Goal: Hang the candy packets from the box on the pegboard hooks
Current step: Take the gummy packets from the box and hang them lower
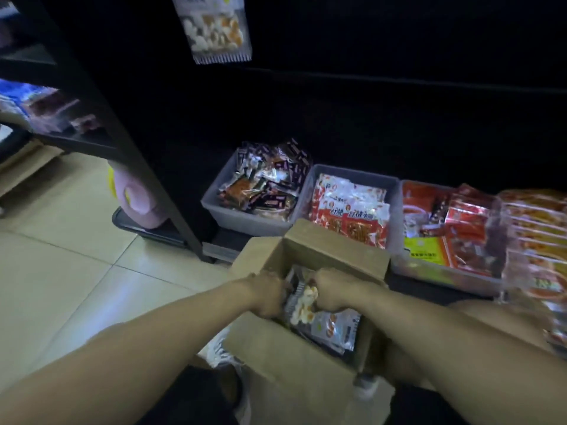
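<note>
I have both hands inside an open cardboard box (306,372) near me. My left hand (268,294) and right hand (333,289) sit close together, fingers curled around the top of a clear candy packet (302,303) standing among others in the box. One matching packet (216,29) already hangs on the dark pegboard (399,87), far and left. Grey snack bins (245,220) line the shelf beyond.

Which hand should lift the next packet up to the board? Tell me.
Probably the right hand: it grips the top of a candy packet in the box. The left hand reaches beside it, its grip hidden. One packet already hangs up left.
</note>
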`<act>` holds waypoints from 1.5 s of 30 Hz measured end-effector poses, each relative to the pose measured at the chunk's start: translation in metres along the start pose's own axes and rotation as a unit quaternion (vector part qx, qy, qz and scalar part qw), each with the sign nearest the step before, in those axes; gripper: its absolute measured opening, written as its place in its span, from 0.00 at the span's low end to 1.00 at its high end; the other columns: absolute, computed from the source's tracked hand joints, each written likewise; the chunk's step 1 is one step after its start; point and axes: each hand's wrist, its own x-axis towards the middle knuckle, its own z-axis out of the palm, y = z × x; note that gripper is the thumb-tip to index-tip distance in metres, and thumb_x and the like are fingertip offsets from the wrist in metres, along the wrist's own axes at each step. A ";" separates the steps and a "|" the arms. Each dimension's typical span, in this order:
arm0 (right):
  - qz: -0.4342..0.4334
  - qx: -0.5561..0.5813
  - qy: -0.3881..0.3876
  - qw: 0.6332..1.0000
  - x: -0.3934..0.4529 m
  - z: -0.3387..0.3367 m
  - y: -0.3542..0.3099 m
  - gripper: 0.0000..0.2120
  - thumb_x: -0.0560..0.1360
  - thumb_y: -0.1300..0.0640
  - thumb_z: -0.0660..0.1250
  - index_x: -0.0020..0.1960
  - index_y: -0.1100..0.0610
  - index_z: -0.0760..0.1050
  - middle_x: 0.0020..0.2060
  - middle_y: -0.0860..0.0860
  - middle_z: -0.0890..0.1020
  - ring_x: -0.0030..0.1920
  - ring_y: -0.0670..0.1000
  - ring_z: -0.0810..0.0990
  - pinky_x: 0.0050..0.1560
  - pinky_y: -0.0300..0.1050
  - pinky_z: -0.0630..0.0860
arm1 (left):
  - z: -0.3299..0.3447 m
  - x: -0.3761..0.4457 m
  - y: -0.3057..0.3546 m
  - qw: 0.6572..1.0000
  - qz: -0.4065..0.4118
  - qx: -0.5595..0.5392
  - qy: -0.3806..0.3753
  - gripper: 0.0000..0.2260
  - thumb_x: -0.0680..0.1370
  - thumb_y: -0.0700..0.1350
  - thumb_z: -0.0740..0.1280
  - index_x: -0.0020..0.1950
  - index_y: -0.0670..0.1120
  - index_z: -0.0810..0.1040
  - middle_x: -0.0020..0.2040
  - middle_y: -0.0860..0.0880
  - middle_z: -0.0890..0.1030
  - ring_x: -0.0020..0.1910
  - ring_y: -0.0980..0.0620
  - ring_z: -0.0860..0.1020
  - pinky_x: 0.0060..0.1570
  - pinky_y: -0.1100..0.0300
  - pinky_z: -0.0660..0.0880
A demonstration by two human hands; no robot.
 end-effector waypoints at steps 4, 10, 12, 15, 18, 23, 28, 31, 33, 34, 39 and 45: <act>0.067 -0.032 -0.036 0.997 0.006 0.018 0.025 0.28 0.77 0.49 0.75 0.73 0.58 0.72 0.65 0.57 0.79 0.63 0.59 0.80 0.55 0.47 0.78 | 0.022 0.009 0.012 0.999 -0.029 0.028 -0.024 0.33 0.83 0.58 0.66 0.85 0.53 0.58 0.85 0.45 0.56 0.86 0.42 0.47 0.78 0.26 0.45; 0.130 -0.096 -0.130 0.978 0.019 0.043 0.052 0.40 0.74 0.30 0.71 0.74 0.57 0.74 0.71 0.53 0.78 0.68 0.58 0.78 0.67 0.50 0.76 | 0.024 0.018 0.026 0.999 -0.029 0.030 -0.014 0.32 0.83 0.58 0.65 0.85 0.53 0.60 0.84 0.46 0.60 0.85 0.42 0.49 0.73 0.19 0.41; 0.140 -0.098 -0.134 0.976 0.028 0.049 0.052 0.39 0.75 0.30 0.70 0.75 0.56 0.73 0.71 0.53 0.78 0.68 0.58 0.78 0.68 0.51 0.77 | 0.028 0.018 0.026 0.998 -0.040 0.047 -0.019 0.30 0.84 0.59 0.63 0.84 0.53 0.60 0.84 0.47 0.61 0.85 0.43 0.50 0.71 0.18 0.37; 0.138 -0.105 -0.172 0.970 0.040 0.058 0.052 0.34 0.78 0.33 0.68 0.74 0.56 0.74 0.70 0.52 0.78 0.68 0.57 0.78 0.68 0.51 0.76 | 0.031 0.016 0.025 0.998 -0.044 0.051 -0.013 0.29 0.84 0.59 0.61 0.84 0.54 0.61 0.83 0.48 0.65 0.84 0.43 0.55 0.71 0.18 0.36; 0.132 -0.115 -0.187 0.967 0.047 0.069 0.054 0.31 0.78 0.35 0.69 0.72 0.54 0.77 0.69 0.52 0.79 0.66 0.55 0.80 0.66 0.50 0.78 | 0.033 0.017 0.021 0.998 -0.041 0.047 -0.004 0.27 0.84 0.60 0.61 0.82 0.54 0.64 0.79 0.49 0.70 0.81 0.45 0.61 0.71 0.19 0.37; 0.138 -0.010 -0.108 0.984 0.049 0.072 0.053 0.39 0.70 0.37 0.79 0.73 0.57 0.75 0.66 0.55 0.81 0.63 0.57 0.83 0.62 0.49 0.80 | 0.033 0.014 0.020 0.998 -0.023 0.051 0.002 0.27 0.83 0.62 0.62 0.80 0.54 0.68 0.75 0.49 0.74 0.80 0.47 0.65 0.72 0.20 0.41; 0.162 0.130 -0.026 0.978 0.038 0.059 0.029 0.35 0.68 0.50 0.84 0.69 0.59 0.73 0.66 0.57 0.80 0.66 0.57 0.81 0.62 0.47 0.79 | 0.028 0.010 0.014 0.999 -0.022 0.033 -0.011 0.29 0.82 0.60 0.65 0.81 0.53 0.65 0.79 0.49 0.70 0.82 0.46 0.59 0.73 0.20 0.43; 0.107 0.077 0.046 0.990 0.025 0.032 0.006 0.20 0.73 0.58 0.78 0.61 0.53 0.74 0.62 0.57 0.82 0.63 0.60 0.82 0.53 0.48 0.77 | 0.015 0.005 0.011 0.999 -0.014 -0.025 0.029 0.38 0.81 0.55 0.69 0.86 0.52 0.53 0.84 0.48 0.59 0.85 0.45 0.51 0.78 0.27 0.49; 0.062 0.032 0.071 0.995 0.012 0.005 -0.007 0.17 0.73 0.61 0.75 0.58 0.51 0.73 0.58 0.56 0.83 0.59 0.60 0.83 0.47 0.47 0.73 | 0.004 0.005 0.004 0.993 -0.005 -0.066 0.100 0.44 0.79 0.54 0.72 0.87 0.51 0.49 0.85 0.47 0.58 0.85 0.44 0.52 0.81 0.35 0.54; 0.043 0.019 0.082 0.996 0.004 -0.009 -0.013 0.17 0.73 0.61 0.75 0.58 0.50 0.74 0.56 0.54 0.83 0.57 0.59 0.83 0.46 0.47 0.73 | -0.001 0.007 -0.003 0.987 0.000 -0.080 0.137 0.48 0.76 0.54 0.75 0.87 0.51 0.48 0.86 0.45 0.58 0.85 0.43 0.54 0.82 0.38 0.55; -0.034 0.163 0.125 0.978 -0.045 -0.066 -0.015 0.12 0.74 0.65 0.75 0.48 0.48 0.78 0.41 0.47 0.88 0.42 0.44 0.86 0.47 0.50 0.84 | -0.022 0.001 -0.023 0.966 0.074 -0.157 0.194 0.56 0.64 0.58 0.85 0.85 0.50 0.60 0.83 0.48 0.65 0.83 0.46 0.59 0.81 0.57 0.54; -0.154 0.416 0.217 0.870 -0.067 -0.097 -0.001 0.14 0.72 0.71 0.78 0.44 0.55 0.77 0.38 0.58 0.88 0.44 0.57 0.88 0.50 0.53 0.84 | -0.025 -0.012 -0.012 0.914 0.128 -0.345 0.169 0.24 0.66 0.55 0.85 0.59 0.52 0.84 0.55 0.55 0.88 0.54 0.56 0.86 0.62 0.52 0.81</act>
